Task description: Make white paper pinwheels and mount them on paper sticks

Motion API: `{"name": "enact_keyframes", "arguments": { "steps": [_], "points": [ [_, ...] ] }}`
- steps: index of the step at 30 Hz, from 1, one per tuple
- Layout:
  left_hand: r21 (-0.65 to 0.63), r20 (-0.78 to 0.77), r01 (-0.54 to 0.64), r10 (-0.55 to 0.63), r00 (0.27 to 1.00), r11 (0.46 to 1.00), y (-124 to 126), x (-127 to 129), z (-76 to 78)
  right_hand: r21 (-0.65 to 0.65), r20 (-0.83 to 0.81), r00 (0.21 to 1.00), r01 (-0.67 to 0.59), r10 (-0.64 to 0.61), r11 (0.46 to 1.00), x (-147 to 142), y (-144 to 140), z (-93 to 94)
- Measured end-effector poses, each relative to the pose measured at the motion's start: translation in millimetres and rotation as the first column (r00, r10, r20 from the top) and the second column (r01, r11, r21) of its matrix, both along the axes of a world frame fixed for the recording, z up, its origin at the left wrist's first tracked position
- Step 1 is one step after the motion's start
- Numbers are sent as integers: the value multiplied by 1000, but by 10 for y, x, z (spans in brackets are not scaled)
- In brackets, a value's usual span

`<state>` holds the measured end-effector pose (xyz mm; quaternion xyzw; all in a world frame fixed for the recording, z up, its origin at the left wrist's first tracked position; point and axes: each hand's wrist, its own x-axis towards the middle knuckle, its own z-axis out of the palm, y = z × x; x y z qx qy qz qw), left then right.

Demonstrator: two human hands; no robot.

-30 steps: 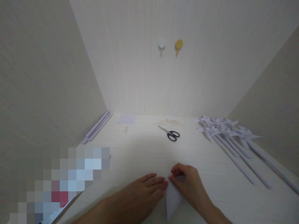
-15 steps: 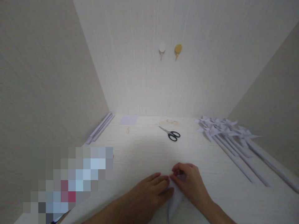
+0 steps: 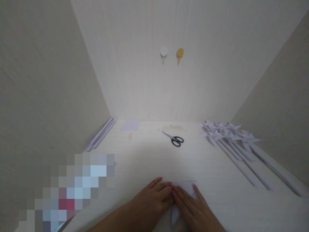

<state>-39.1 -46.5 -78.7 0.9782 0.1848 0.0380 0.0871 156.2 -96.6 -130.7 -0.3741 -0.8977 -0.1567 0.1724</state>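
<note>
A folded white sheet of paper [image 3: 185, 186] lies on the pale desk [image 3: 149, 161] near the front edge. My left hand [image 3: 154, 199] lies flat on its left part, fingers pointing right. My right hand [image 3: 193, 207] presses flat on its right part, fingers stretched forward and to the left. The fingertips of both hands meet over the paper. Neither hand grips anything; most of the sheet is hidden under them.
Black-handled scissors [image 3: 174, 138] lie at the middle back. Several white paper pinwheels on rolled sticks [image 3: 231, 141] fill the right side. Rolled paper sticks [image 3: 101, 134] lie along the left wall, with a small paper square [image 3: 130, 125] and a clip [image 3: 130, 136]. Two wall hooks [image 3: 171, 54].
My right hand has gone from pinching the paper's upper corner to lying flat on the sheet. The left hand stays pressed on the paper.
</note>
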Motion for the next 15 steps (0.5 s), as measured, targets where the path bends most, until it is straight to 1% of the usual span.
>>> {"name": "enact_keyframes", "arguments": {
  "steps": [2,4,7,9,12,15],
  "points": [
    [-8,-10,0,0,1000,1000,7,0,2,13,76,997,-10,9,1000,74,-41,-39],
    [-13,-8,-9,8,1000,1000,12,3,2,-24,101,995,-7,10,1000,138,-56,-17],
    [-12,4,-14,14,1000,1000,17,9,10,-136,96,994,-37,51,990,233,-51,81],
    [-13,3,-8,8,1000,1000,20,13,25,-223,80,996,-31,50,974,313,-48,139],
    [-7,-5,-9,9,1000,1000,24,18,50,-326,47,999,42,-28,944,455,-59,168],
    [9,-35,-6,6,999,1000,28,21,57,-381,43,990,140,-133,914,557,-87,154]
  ]
}}
